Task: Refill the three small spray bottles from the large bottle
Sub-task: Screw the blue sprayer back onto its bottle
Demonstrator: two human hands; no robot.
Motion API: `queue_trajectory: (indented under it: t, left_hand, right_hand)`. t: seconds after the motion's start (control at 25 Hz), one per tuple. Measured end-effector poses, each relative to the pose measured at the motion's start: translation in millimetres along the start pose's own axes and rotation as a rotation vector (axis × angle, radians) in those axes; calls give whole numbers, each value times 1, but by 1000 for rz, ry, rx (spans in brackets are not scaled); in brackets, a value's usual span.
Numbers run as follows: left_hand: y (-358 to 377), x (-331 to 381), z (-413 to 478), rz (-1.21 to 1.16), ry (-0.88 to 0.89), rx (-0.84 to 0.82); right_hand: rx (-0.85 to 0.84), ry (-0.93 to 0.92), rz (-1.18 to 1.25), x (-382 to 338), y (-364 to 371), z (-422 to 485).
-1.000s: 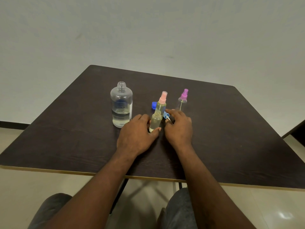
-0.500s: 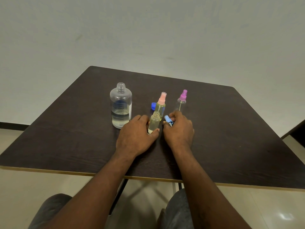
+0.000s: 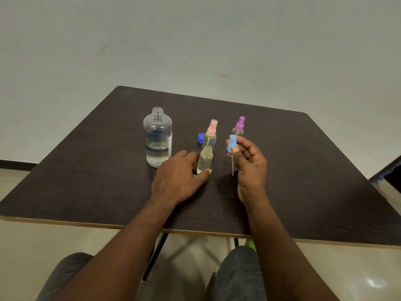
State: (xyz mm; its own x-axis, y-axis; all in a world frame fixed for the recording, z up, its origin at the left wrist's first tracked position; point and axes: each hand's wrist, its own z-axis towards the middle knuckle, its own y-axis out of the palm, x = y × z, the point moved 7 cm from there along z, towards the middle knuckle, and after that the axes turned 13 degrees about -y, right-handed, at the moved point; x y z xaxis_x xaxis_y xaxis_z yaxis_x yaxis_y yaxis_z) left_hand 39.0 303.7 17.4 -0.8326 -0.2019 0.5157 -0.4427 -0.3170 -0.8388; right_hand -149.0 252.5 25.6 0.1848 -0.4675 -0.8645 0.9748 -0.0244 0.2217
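I see the table (image 3: 303, 170) and the uncapped large bottle (image 3: 157, 137) just left of the left hand (image 3: 178, 179), which clasps the open small bottle (image 3: 205, 158). Right of that grip, the right hand (image 3: 249, 168) pinches the raised blue spray head (image 3: 232, 141). 2 capped sprayers stand beyond.

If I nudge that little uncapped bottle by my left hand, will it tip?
Probably: the small open bottle is tall and narrow-based, so likely tippy. Clear and small, it looks light. Your left hand pinching its base should steady it.
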Motion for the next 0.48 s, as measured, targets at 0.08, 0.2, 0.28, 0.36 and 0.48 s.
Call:
queue_trajectory:
  t: [0.08, 0.2, 0.28, 0.36, 0.48]
  left_hand:
    - [-1, 1, -1, 0, 6, 0]
    - [-1, 0, 0, -3, 5, 0]
    - [-1, 1, 0, -2, 2, 6]
    - [-2, 1, -1, -2, 1, 18]
    - [0, -1, 0, -1, -5, 20]
  right_hand:
    - [-25, -6, 101, -2, 2, 0]
    - [-79, 6, 175, 0, 10, -3]
    - [-70, 11, 237, 0, 11, -3]
    - [-34, 15, 325, 0, 9, -2]
    - [67, 42, 435, 0, 2, 0]
